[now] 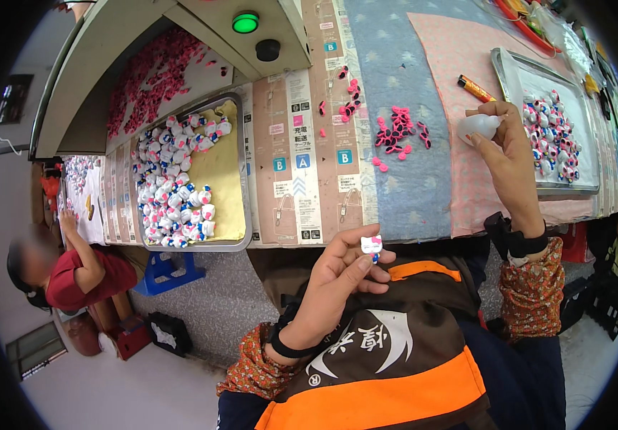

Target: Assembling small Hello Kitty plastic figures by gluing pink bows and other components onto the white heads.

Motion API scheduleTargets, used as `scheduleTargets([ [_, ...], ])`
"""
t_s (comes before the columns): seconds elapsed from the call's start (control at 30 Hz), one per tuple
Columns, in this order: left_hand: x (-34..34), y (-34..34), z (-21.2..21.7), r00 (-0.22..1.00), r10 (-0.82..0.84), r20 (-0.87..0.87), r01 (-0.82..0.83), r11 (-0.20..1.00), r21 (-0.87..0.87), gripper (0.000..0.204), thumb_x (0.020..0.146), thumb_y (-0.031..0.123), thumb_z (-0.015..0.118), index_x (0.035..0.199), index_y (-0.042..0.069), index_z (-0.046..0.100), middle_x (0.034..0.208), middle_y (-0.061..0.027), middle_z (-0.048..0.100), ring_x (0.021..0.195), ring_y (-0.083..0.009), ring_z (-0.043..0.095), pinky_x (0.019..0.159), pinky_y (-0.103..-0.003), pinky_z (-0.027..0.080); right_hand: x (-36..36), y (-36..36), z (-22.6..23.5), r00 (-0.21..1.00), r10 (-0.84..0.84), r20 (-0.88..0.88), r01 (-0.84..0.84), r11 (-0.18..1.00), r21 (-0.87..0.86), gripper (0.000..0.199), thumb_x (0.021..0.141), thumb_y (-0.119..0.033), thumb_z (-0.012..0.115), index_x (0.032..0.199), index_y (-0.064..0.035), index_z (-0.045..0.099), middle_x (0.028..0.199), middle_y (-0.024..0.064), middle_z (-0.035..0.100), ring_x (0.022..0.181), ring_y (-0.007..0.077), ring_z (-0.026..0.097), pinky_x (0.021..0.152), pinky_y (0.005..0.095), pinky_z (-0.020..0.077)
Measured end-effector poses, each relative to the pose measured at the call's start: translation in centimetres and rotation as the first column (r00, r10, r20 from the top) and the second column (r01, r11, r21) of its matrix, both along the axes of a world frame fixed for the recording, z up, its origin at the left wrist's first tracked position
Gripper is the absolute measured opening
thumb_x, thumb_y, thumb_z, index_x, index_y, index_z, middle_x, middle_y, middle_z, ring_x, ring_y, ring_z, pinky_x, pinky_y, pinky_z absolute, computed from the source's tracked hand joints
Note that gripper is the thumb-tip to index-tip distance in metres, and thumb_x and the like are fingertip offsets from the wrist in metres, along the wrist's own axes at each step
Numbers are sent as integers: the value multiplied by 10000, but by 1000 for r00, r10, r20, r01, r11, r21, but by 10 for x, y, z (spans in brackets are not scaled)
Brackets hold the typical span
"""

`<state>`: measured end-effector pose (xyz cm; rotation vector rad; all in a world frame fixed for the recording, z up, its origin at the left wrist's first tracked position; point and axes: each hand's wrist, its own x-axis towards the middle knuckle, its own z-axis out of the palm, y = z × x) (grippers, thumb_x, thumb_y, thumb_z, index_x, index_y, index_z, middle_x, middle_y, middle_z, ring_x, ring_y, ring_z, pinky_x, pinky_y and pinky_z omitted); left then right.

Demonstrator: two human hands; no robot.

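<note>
Between the thumb and fingers of my left hand (334,276) is a small white cat-head figurine (371,245) with a pink bow and a blue body. It is held just off the table's near edge. My right hand (508,154) grips a small translucent white squeeze bottle (476,127) lying sideways over the pink cloth (443,72). Loose pink-and-black pieces (398,129) lie scattered on the blue cloth (423,197), left of the bottle. Many similar figurines (173,179) fill a metal tray (246,193) on the left. More figurines (551,136) sit in a second tray (588,188) at right.
A beige machine (273,29) with a green light (245,23) stands at the back left; more pink pieces (155,79) lie beneath it. An orange tube (475,88) rests near the right tray. Another person (83,276) sits at far left, near a blue stool (169,276).
</note>
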<state>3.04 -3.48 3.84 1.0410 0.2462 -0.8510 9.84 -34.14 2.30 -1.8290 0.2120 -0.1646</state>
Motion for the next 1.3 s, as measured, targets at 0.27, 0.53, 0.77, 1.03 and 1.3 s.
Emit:
scheduleTargets([
  [0.27, 4, 5, -6, 999, 30, 19, -30, 1000, 8, 369, 1042, 135, 498, 1400, 61, 448, 1184, -140, 639, 956, -144, 662, 818, -294, 592, -27, 32, 26, 870, -38, 492, 338, 772, -538, 346, 851, 12, 659, 1186, -17, 577, 1162, 114, 618, 1070, 250, 600, 923, 371, 460],
  [0.53, 11, 1, -2, 997, 2, 73, -3, 1000, 17, 389, 1036, 127, 505, 1411, 38, 450, 1188, -140, 638, 962, -135, 656, 826, -291, 587, 9, 83, 14, 934, 346, 94, -171, 661, -731, 149, 775, 29, 645, 909, -23, 606, 904, 140, 540, 890, 351, 541, 787, 446, 452],
  [0.77, 4, 4, -5, 997, 13, 82, -14, 1000, 15, 402, 1034, 126, 503, 1421, 31, 449, 1187, -142, 642, 972, -130, 653, 840, -290, 582, 20, 76, 10, 935, 354, 15, -248, 684, -686, 135, 790, 29, 616, 913, -25, 602, 948, 145, 555, 924, 360, 552, 796, 448, 459],
  [1.03, 8, 8, -9, 996, 22, 89, -22, 1000, 0, 397, 1033, 136, 511, 1415, 38, 464, 1173, -137, 647, 941, -123, 654, 822, -279, 579, 24, 75, -3, 938, 347, 7, -227, 629, -743, 81, 837, 0, 567, 912, 5, 539, 911, 186, 551, 874, 383, 545, 777, 470, 446],
  [1.3, -1, 14, -17, 994, 99, 46, -98, 995, -21, 390, 1040, 194, 518, 1403, 56, 487, 1124, -110, 654, 912, -130, 647, 807, -291, 579, 6, 82, 12, 910, 409, 67, -291, 746, -598, 84, 868, 5, 551, 941, 12, 510, 898, 193, 535, 869, 389, 537, 775, 444, 432],
])
